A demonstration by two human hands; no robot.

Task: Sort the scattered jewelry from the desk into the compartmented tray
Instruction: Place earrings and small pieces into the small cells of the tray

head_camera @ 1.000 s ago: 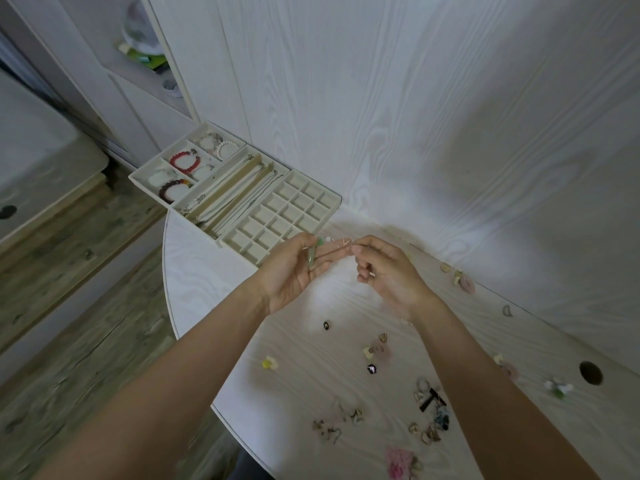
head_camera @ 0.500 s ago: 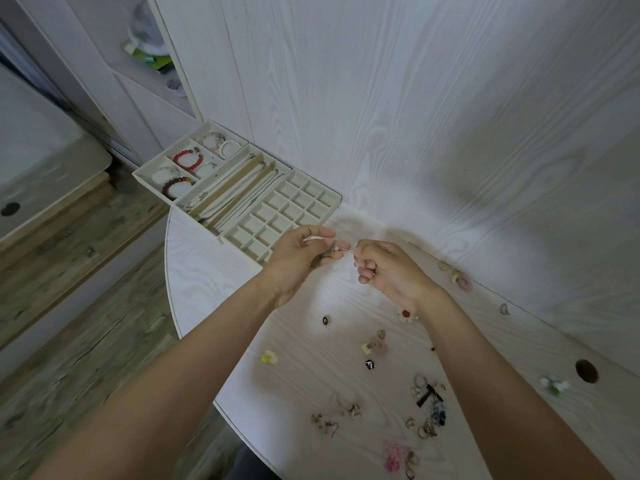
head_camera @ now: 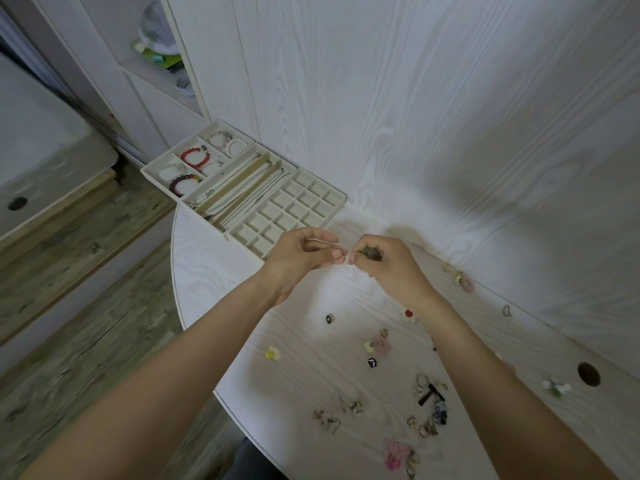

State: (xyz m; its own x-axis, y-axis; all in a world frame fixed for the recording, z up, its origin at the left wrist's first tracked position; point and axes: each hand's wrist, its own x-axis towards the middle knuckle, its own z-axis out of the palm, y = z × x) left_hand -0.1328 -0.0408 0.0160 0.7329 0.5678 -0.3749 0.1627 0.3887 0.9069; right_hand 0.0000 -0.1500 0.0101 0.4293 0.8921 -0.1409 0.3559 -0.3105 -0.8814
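Observation:
Over the white desk, my left hand (head_camera: 299,256) and my right hand (head_camera: 384,263) meet fingertip to fingertip, both pinching a small thin piece of jewelry (head_camera: 343,258); a fine pale wire arcs from it over my left fingers. A dark greenish bit shows inside my right hand's curled fingers. The cream compartmented tray (head_camera: 341,203) lies just beyond my hands, its near grid of small cells bare, long slots holding chains, far cells holding bead bracelets (head_camera: 194,157). Scattered earrings and rings (head_camera: 427,407) lie on the desk near me.
The desk (head_camera: 207,265) has a rounded left edge with wood floor below. A wood-grain wall rises right behind the tray. A round cable hole (head_camera: 588,374) sits at the right. More small pieces lie along the wall, such as a pink one (head_camera: 465,284).
My hands had drawn slightly apart half a second ago; they have come back together at the fingertips on the small piece. The greenish bit went from my left hand to my right.

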